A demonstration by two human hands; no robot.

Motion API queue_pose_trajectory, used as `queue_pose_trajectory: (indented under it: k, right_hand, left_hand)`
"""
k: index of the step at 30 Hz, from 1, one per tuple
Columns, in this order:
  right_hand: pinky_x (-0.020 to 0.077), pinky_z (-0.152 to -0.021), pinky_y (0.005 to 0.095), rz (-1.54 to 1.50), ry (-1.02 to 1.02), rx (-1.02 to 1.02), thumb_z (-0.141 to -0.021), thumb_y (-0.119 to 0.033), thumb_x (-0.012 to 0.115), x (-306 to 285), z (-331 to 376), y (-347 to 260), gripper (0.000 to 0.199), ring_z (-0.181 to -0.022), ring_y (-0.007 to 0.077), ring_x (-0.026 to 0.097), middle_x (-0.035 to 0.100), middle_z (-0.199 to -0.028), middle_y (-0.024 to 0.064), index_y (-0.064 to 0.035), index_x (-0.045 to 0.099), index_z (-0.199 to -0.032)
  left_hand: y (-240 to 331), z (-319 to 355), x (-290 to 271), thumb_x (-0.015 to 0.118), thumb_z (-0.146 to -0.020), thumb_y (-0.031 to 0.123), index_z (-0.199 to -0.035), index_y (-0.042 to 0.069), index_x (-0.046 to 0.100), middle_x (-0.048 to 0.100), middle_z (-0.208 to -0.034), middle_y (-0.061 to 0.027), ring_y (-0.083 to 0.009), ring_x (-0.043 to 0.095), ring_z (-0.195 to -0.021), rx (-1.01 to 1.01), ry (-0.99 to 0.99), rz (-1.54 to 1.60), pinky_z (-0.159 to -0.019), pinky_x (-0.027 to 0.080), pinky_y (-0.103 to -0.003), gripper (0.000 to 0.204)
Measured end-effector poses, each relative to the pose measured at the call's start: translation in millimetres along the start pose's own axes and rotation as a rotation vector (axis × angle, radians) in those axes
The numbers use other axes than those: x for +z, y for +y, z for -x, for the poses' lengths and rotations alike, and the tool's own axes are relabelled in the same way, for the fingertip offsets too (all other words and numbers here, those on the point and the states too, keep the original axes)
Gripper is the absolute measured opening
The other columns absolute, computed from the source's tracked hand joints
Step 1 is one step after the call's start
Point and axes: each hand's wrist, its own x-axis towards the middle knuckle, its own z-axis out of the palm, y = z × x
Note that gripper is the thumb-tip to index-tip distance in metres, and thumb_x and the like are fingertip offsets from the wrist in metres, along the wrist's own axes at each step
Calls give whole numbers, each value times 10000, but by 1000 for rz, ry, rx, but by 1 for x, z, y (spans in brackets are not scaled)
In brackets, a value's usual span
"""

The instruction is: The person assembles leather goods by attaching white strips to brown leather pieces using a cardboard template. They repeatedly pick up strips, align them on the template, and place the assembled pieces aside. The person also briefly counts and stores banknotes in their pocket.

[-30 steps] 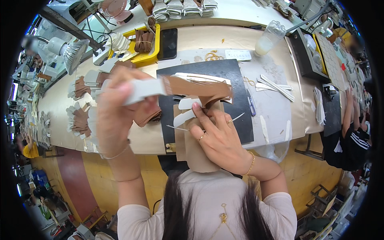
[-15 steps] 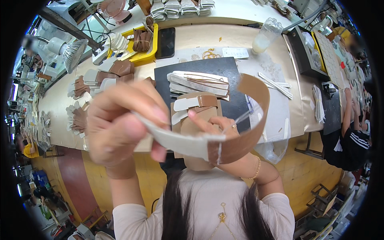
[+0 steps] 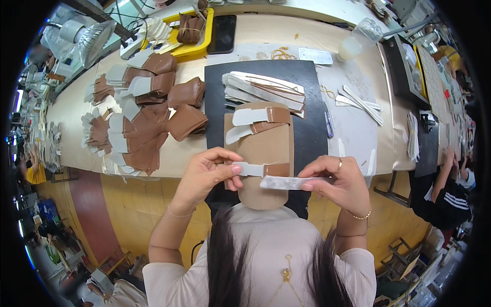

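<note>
My left hand (image 3: 215,171) pinches the pale end of a brown and white strap (image 3: 252,169) between thumb and fingers. This strap lies across a tan, round-ended form (image 3: 262,197) in front of my chest. From the right, my right hand (image 3: 335,179) grips a flat greyish-white strip (image 3: 286,182), its free end close to the strap's brown part. Whether strip and strap are joined, I cannot tell. Farther up the form rest two similar straps, an upper one (image 3: 250,116) and a lower one (image 3: 239,134), with white tabs pointing left.
A black mat (image 3: 215,102) lies beneath the form, bearing a bundle of white and brown strips (image 3: 263,89). Stacks of brown pieces (image 3: 148,120) fan out at left. Loose white strips (image 3: 360,105), a plastic bottle (image 3: 360,40), a phone (image 3: 222,35) and a yellow tray (image 3: 207,33) surround it.
My left hand has come down and away from the camera, bringing the strap's pale end to the form. My right hand has moved right, off the form, and now holds the greyish-white strip.
</note>
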Motion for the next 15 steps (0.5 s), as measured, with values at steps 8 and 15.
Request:
queue_pose_trajectory:
  k: [8,15]
  right_hand:
    - [421,-462,187,-8,-148,163,-787,-139,711,25,-35,-1,171,-497,48,550,618,-605,35,18,643,-787]
    - [424,-460,196,39,-148,212,-801,-151,692,37,-42,6,181,-489,52,556,611,-584,39,22,640,-787]
  left_hand:
    - [-3,8,3,499,-936,127,-1031,-118,561,647,-847,-199,-247,678,-720,2,9,78,-625,581,-295,270]
    - [-3,9,1,461,-960,170,-1021,-124,568,645,-859,-211,-255,682,-739,4,2,95,-629,587,-295,318]
